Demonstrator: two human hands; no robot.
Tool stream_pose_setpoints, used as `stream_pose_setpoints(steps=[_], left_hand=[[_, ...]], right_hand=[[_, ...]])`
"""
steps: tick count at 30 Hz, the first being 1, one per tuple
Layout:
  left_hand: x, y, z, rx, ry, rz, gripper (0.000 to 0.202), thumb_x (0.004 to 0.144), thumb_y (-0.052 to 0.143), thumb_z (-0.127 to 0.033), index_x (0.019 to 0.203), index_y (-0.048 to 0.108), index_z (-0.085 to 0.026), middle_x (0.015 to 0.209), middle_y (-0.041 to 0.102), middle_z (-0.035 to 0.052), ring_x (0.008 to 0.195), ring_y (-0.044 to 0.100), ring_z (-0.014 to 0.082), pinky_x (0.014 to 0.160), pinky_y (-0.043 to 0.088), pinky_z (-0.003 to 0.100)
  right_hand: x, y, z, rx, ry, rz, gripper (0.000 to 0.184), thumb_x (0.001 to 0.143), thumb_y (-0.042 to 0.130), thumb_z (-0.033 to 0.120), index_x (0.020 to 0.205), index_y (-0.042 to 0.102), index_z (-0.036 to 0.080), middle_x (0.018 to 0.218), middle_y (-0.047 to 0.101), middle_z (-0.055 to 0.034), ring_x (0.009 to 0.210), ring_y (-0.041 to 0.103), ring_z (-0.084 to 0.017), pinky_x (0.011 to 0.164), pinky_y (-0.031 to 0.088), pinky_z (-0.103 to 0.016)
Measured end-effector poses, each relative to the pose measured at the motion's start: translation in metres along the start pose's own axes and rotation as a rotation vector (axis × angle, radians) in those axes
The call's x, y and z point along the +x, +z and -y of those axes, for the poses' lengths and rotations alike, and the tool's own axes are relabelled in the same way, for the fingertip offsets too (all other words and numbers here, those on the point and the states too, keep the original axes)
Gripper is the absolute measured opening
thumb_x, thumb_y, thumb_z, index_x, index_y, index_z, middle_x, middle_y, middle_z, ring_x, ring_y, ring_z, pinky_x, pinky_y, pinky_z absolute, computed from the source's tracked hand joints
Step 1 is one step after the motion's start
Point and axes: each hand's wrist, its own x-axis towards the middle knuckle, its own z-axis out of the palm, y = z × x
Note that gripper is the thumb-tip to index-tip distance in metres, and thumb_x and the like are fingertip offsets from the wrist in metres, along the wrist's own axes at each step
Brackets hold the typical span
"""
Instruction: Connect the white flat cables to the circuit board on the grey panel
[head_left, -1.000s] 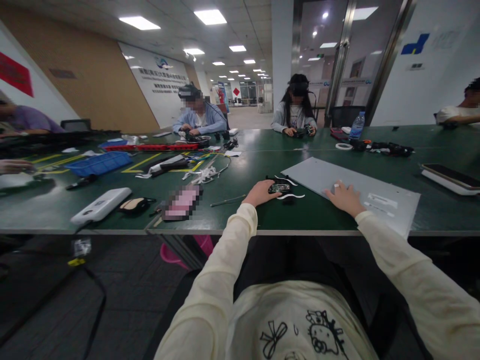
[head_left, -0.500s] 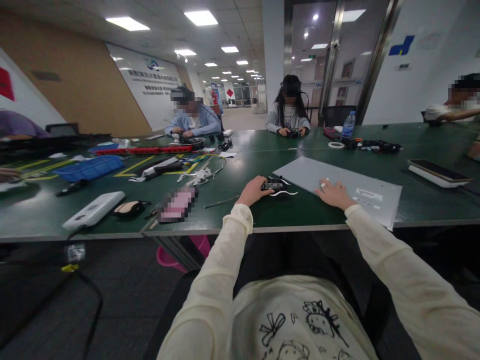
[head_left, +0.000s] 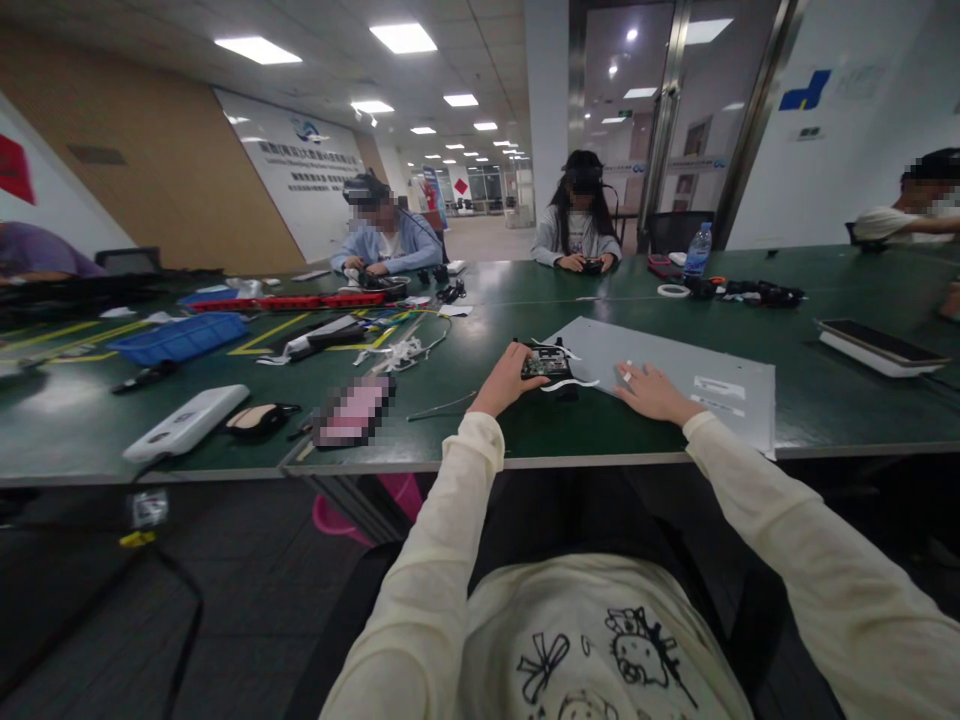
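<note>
My left hand (head_left: 505, 380) grips the left side of a small black device with a bare circuit board (head_left: 546, 362). Two white curved strips stick out from its right side. The device seems raised a little off the table, over the left end of a flat grey panel (head_left: 675, 360). On that panel, which bears two white labels, my right hand (head_left: 651, 390) lies with its fingers spread. A thin rod-like tool (head_left: 441, 406) lies left of my left hand.
A phone (head_left: 355, 411), a dark-and-beige mouse-like object (head_left: 259, 418) and a white power strip (head_left: 187, 424) lie to the left. Behind them are a blue tray (head_left: 180, 338) and tangled white strips (head_left: 401, 354). Co-workers sit around the green table (head_left: 585, 430).
My right hand and the grey panel have slid left, and the panel has turned slightly. My left hand has lifted and tilted the black device a little.
</note>
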Motion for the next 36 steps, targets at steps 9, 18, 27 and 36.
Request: stream_pose_setpoints(steps=[9,18,27,36], left_hand=[[-0.001,0.001,0.003,0.03,0.007,-0.004,0.039,0.079,0.073,-0.034,0.106,0.05,-0.019,0.111,0.051,0.0078,0.108,0.053,0.0238,0.097,0.044,0.037],[-0.001,0.009,0.01,0.044,0.03,0.053,0.042,0.079,0.072,-0.038,0.108,0.05,-0.017,0.113,0.052,0.0089,0.105,0.054,0.0249,0.094,0.044,0.038],[-0.003,0.012,0.013,0.05,-0.017,0.252,0.043,0.082,0.064,-0.046,0.112,0.054,-0.017,0.113,0.056,0.0096,0.103,0.056,0.0246,0.093,0.045,0.037],[-0.009,0.016,0.013,0.264,-0.371,0.232,0.095,0.073,0.058,-0.075,0.147,0.028,-0.024,0.153,0.029,0.0168,0.138,0.032,0.0367,0.108,0.031,0.051]], right_hand=[[-0.003,-0.001,0.023,0.087,-0.125,-0.002,0.078,0.092,0.017,0.068,0.155,0.023,0.023,0.159,0.02,-0.0016,0.142,0.019,-0.041,0.114,0.022,-0.056],[-0.004,0.001,0.025,0.308,-0.349,-0.119,0.066,0.094,0.029,0.064,0.148,0.039,0.026,0.151,0.038,-0.005,0.14,0.032,-0.033,0.114,0.025,-0.054],[-0.001,-0.01,-0.04,0.397,-0.073,-0.252,0.056,0.094,0.034,0.05,0.133,0.053,0.015,0.141,0.05,-0.0148,0.132,0.045,-0.027,0.113,0.032,-0.045],[-0.002,0.009,-0.123,0.324,0.534,-0.32,0.064,0.09,0.035,0.049,0.131,0.052,0.003,0.135,0.047,-0.0312,0.126,0.044,-0.045,0.098,0.032,-0.069]])
